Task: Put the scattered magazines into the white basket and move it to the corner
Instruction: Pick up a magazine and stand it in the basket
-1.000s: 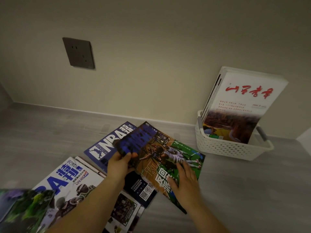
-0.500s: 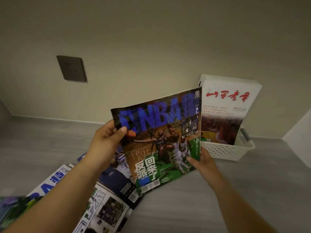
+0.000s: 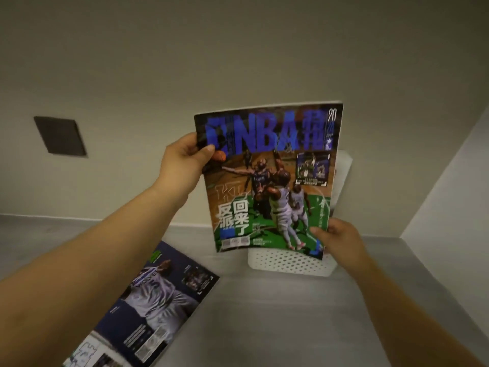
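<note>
NBA magazine [image 3: 270, 181], held upright, screens white basket [image 3: 288, 264] opening. Close behind basket: back wall [image 3: 238, 62]; side wall [image 3: 449, 194] at right. Open floor [image 3: 277, 327] before basket; second magazine [image 3: 164, 295] lies lower left.

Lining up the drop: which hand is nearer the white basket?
Right. The right hand grips the NBA magazine at its lower right corner, just above the white basket; the left hand grips its upper left edge, higher and farther left.
</note>
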{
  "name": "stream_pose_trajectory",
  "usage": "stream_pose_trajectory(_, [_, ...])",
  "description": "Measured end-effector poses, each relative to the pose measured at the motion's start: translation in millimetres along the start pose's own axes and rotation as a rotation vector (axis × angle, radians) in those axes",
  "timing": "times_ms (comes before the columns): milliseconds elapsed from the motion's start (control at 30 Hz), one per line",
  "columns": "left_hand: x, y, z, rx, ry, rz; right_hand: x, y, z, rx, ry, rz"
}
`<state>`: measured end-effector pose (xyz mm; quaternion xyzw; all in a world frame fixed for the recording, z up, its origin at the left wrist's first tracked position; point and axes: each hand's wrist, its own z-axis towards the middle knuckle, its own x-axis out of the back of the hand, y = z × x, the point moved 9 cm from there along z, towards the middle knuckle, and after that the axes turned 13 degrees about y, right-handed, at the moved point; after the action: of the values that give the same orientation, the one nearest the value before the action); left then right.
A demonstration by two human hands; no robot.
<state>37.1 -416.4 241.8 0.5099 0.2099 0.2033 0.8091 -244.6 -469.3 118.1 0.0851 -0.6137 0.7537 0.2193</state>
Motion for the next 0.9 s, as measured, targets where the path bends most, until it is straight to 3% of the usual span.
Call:
stream_pose_trajectory(233, [-80.2, -9.7, 21.1, 0.015, 0.031, -0.036, 51.3, 9.5, 69.5, 0.077, 0.236, -0.042])
stream_pose_trajectory(433, [-100.7, -56.1, 24.4, 0.063, 0.066, 0.051, 29.9, 54.5, 83.0, -0.044, 0.131, 0.018])
stream_pose_trajectory(733, [-120.5, -122.3, 19.6, 0.139, 0.021, 0.195, -3.8, 105.2, 91.9, -0.14, -0.049, -0.156])
stream_pose_trajectory(900, [-131.7, -135.1, 21.6, 0.125, -0.056, 0.316, -6.3, 106.4, 102.7, -0.14, -0.013, -0.2])
